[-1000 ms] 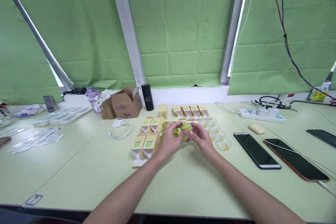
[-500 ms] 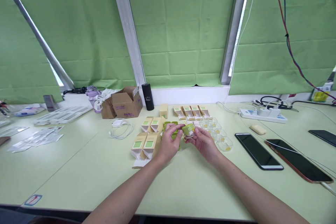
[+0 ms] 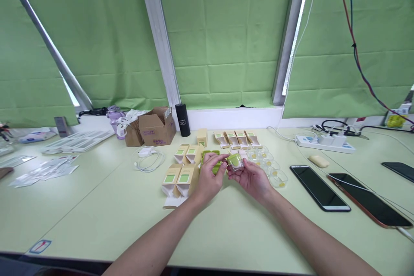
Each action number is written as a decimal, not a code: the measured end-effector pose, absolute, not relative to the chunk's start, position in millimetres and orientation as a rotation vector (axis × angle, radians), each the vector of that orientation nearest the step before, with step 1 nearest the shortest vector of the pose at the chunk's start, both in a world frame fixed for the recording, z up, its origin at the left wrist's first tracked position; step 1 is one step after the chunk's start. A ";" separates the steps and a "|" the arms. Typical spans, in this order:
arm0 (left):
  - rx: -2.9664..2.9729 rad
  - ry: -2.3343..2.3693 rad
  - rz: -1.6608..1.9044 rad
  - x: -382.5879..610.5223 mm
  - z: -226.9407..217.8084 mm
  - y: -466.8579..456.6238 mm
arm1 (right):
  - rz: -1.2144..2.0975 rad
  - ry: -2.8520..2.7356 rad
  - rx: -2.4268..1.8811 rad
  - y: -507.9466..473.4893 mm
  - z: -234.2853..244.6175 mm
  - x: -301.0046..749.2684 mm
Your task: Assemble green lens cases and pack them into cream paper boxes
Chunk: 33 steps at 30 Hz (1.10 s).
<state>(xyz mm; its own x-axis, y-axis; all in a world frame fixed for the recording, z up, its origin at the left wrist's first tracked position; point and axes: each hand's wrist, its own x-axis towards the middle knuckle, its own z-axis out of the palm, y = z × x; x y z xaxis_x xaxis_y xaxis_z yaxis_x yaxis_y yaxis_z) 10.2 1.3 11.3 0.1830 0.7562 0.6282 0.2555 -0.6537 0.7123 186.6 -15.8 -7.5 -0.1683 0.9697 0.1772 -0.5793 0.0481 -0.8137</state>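
Note:
Both hands hold a small green and clear plastic container [image 3: 235,161] just above the table. My left hand [image 3: 211,175] closes on its left side with thumb and fingers. My right hand [image 3: 254,177] grips it from the right and below. Behind my left hand are several green plastic pieces [image 3: 205,154], partly hidden. Clear plastic cups with yellow spots [image 3: 277,177] stand in rows beyond my right hand. Beige cartons with green labels [image 3: 184,178] stand left of my left hand, with their flaps open. More open cartons [image 3: 232,138] are lined up behind.
A black bottle [image 3: 183,120] and a brown cardboard box [image 3: 158,126] stand at the back. A white charger with cable [image 3: 149,158] lies left of the cartons. At right are phones [image 3: 319,187], a power strip [image 3: 325,143] and loose cables.
The plastic container has been tilted in my hands, and more of its clear part shows. Both hands stay in nearly the same place.

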 end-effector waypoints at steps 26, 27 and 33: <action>1.693 0.941 1.455 7.0 6.8 17.8 | 1.141 -0.997 -0.705 -11.3 -17.6 183.5; 1.672 0.934 1.446 6.9 6.6 18.5 | 1.104 -1.021 -0.726 -10.5 -18.7 183.8; 1.573 0.934 1.405 8.4 6.7 20.3 | 0.963 -1.114 -0.781 -11.3 -18.7 183.8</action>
